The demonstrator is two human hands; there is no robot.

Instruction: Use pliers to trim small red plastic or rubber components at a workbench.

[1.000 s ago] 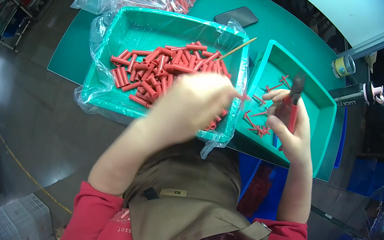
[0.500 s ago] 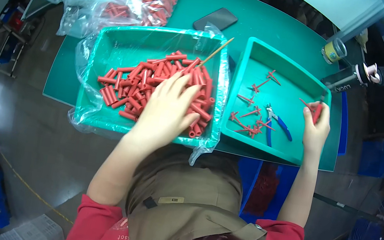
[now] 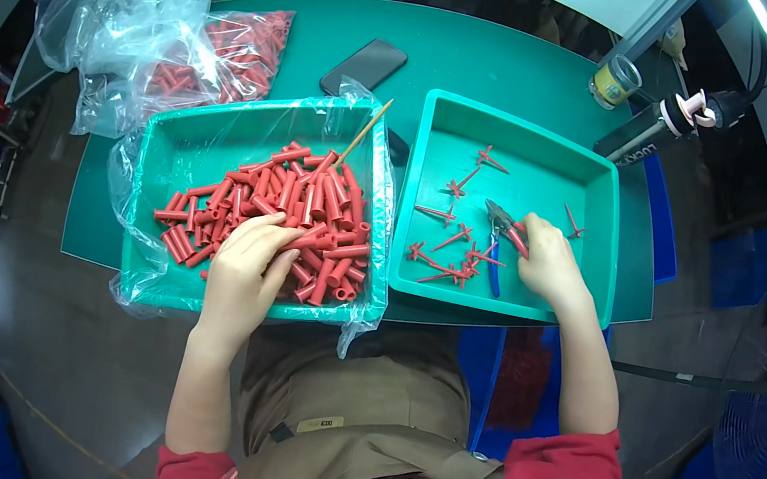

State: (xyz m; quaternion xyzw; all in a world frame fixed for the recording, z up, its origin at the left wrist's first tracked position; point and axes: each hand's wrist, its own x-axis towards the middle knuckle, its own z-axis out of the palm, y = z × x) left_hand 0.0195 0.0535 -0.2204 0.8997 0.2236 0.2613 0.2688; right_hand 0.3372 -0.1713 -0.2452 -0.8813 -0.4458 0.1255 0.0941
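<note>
On the green desk [image 3: 533, 72] you have two teal trays side by side; the left tray [image 3: 163, 162], lined with clear plastic, holds a heap of red tubes [image 3: 307, 212] too many to count, mostly lying aslant toward its far right corner, and your left hand [image 3: 248, 263] rests curled on its near edge, closer than the right; whether it grips one I cannot tell; in the right tray [image 3: 559, 157] about ten red pins [image 3: 448, 250] lie scattered left of your right hand [image 3: 547, 262], which is closed round one pair of pliers [image 3: 504, 234] pointing away
</note>
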